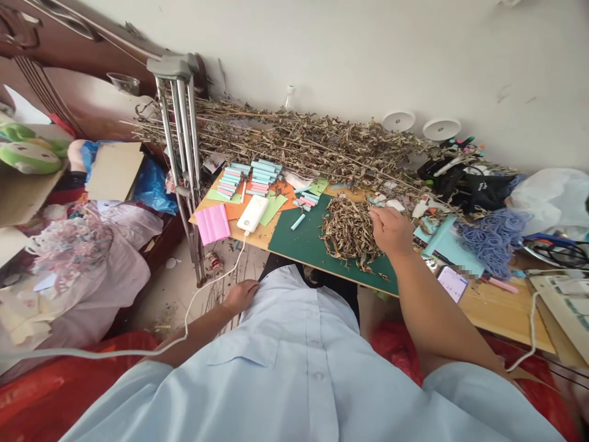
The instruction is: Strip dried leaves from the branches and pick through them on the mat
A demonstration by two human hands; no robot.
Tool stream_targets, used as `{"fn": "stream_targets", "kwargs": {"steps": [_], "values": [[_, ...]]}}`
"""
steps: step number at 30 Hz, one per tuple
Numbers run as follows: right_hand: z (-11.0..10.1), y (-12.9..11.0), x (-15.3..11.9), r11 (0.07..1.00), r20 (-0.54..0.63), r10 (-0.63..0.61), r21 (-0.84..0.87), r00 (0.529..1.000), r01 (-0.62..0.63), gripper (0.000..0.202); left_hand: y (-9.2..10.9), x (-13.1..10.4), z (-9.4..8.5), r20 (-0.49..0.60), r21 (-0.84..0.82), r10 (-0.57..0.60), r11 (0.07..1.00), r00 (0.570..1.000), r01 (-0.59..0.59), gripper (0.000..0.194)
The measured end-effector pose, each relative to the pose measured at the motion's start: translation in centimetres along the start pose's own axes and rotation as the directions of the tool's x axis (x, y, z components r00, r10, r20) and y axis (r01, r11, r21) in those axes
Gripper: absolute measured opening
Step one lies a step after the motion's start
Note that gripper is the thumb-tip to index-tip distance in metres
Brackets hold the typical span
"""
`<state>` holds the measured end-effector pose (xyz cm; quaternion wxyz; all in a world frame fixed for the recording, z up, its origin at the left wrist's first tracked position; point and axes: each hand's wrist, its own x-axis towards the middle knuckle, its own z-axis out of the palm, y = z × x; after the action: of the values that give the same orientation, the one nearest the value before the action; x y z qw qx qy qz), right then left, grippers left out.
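Observation:
My right hand (393, 231) is over the right edge of a pile of dried leaves (345, 232), its fingers curled together. What they hold, if anything, is hidden. The leaves lie on a green cutting mat (294, 236). My left hand (242, 296) rests low at my lap beside my shirt, its fingers loosely laid out with nothing seen in them. Left of the pile is a single pale blue paper roll (298, 221). More blue and pink rolls (264, 177) are stacked farther left, near a white power bank (253, 213) with a cable.
Dried plant stalks (285, 138) line the wall behind the table. Metal crutches (181, 123) stand at its left end, near a pink paper (213, 224). To the right are a phone (452, 283), blue cord (494, 236) and a white plastic bag (552, 196). The white cable hangs across my left arm.

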<state>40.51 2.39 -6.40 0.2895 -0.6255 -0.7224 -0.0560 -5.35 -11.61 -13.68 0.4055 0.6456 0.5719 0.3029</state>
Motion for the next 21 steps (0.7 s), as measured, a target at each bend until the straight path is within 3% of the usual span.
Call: {"fn": "stream_targets", "kwargs": {"steps": [2,3,5,7,10,14,17,21], "values": [[0.4,0.2,0.5,1.0,0.024,0.007,-0.022,1.0,-0.006,0.042,-0.2,1.7,1.9,0.091,0.075,0.15,0.985,0.984,-0.157,0.017],[0.7,0.3,0.6,0.999,0.044,0.001,-0.032,0.999,0.0,0.043,0.3,3.0,2.8,0.073,0.101,0.236,0.965,0.969,-0.243,0.021],[1.3,0.3,0.6,0.998,0.092,-0.023,-0.053,0.996,0.028,0.043,2.4,6.4,4.0,0.019,0.129,0.379,0.917,0.925,-0.378,0.027],[1.8,0.0,0.2,0.996,0.116,-0.038,-0.078,0.993,0.047,0.04,5.3,10.8,4.3,-0.047,0.214,0.421,0.89,0.906,-0.403,0.031],[1.7,-1.0,-0.7,0.993,0.067,0.001,-0.12,0.998,0.007,0.038,8.9,18.1,2.9,-0.096,0.429,0.357,0.857,0.929,-0.285,0.034],[0.8,-2.4,-1.5,0.99,0.01,0.029,-0.139,1.0,-0.028,0.038,10.5,26.3,0.9,-0.047,0.665,0.147,0.743,0.988,-0.079,0.036],[0.2,-2.8,-2.1,0.99,-0.009,0.034,-0.133,0.999,-0.035,0.037,10.2,30.2,0.8,0.09,0.722,0.02,0.687,0.996,-0.079,0.032],[-0.4,-2.5,-2.9,0.992,-0.027,0.053,-0.112,0.998,-0.056,0.036,9.7,32.7,1.1,0.161,0.682,0.038,0.718,0.986,-0.139,0.016]]}}
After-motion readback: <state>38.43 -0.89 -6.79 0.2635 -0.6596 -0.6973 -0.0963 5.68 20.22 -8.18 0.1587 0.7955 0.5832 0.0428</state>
